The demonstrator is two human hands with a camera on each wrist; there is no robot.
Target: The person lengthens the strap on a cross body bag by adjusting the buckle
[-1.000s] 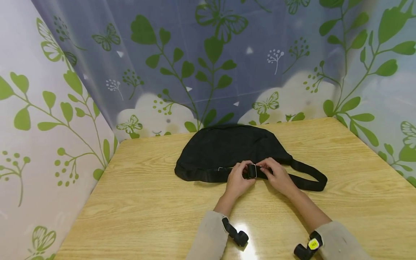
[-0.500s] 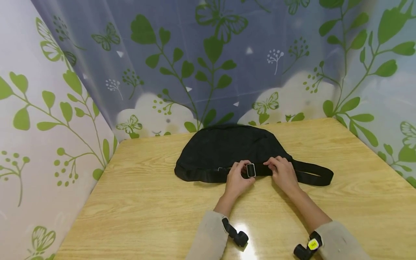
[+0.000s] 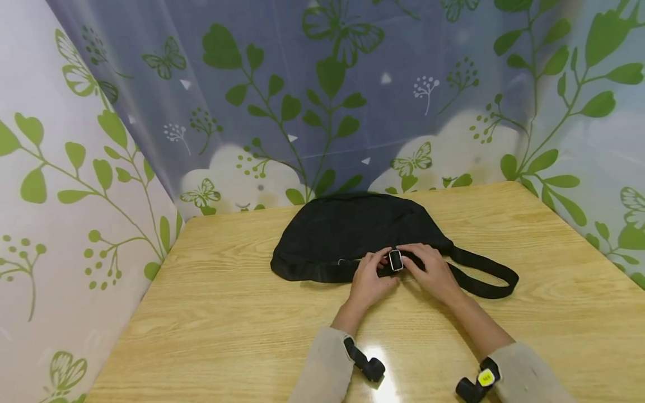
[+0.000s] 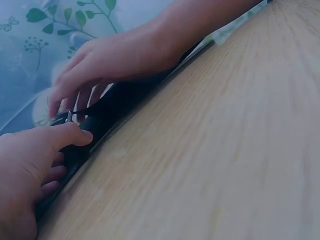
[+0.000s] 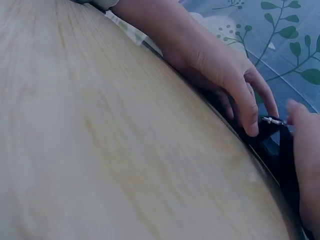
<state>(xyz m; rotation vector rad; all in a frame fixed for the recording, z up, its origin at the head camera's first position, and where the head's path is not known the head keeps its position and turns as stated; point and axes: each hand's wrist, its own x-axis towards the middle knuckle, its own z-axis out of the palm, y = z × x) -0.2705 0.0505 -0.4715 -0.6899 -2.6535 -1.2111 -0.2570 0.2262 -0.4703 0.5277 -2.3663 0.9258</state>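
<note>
A black waist bag (image 3: 353,224) lies on the table with its strap along the near side. My left hand (image 3: 370,284) grips the strap just left of a silver-framed slide buckle (image 3: 396,260). At the buckle's right side, my right hand (image 3: 434,275) pinches the strap between thumb and fingers. The buckle stands slightly tilted between the two hands. To the right, the strap's loop (image 3: 499,274) bends back toward the bag. In the right wrist view, the buckle (image 5: 272,120) shows edge-on by the left fingertips, and the right hand (image 5: 307,155) partly covers the strap.
The wooden table (image 3: 227,336) spreads in front of the bag. A patterned curtain (image 3: 282,112) hangs right behind it, and printed cloth walls (image 3: 75,196) stand at the sides. Another metal strap fitting (image 3: 341,262) sits left of the left hand.
My right hand slid right along the strap, then came back to the buckle. The buckle shifted slightly right and tilted. The strap's loop now reaches farther right. My left hand stays nearly in place.
</note>
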